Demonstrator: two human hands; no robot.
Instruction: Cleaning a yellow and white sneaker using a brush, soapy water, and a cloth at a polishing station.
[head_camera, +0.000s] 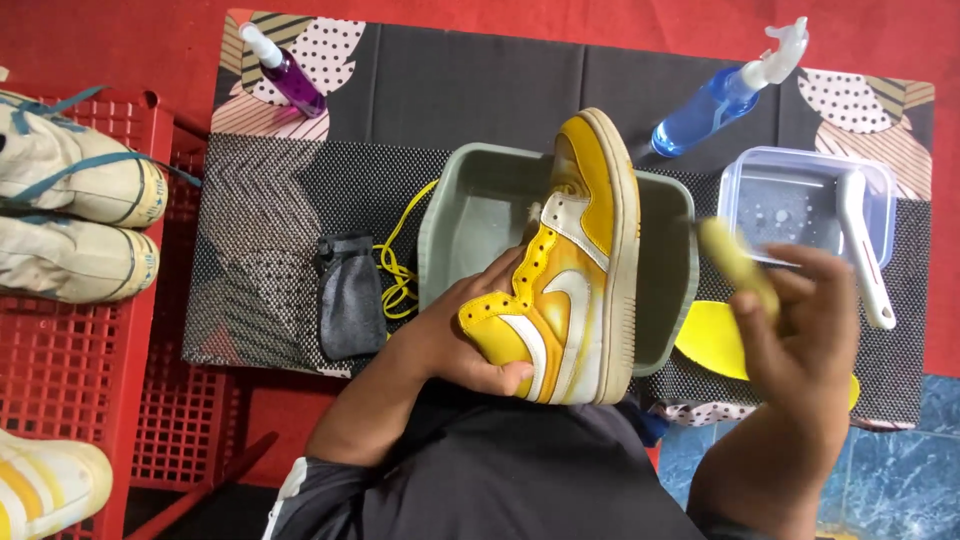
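While gripped: sneaker (565, 290) within left fingers (490, 375).

Shoe (575, 290) over basin (470, 215), pouch (350, 295) left.

No packages, labels, signs or screens visible anywhere in view.

Red floor (120, 40) beneath a dark patterned mat (480, 80), blue tiles (900, 470) at one corner, red plastic crates (70, 350) alongside
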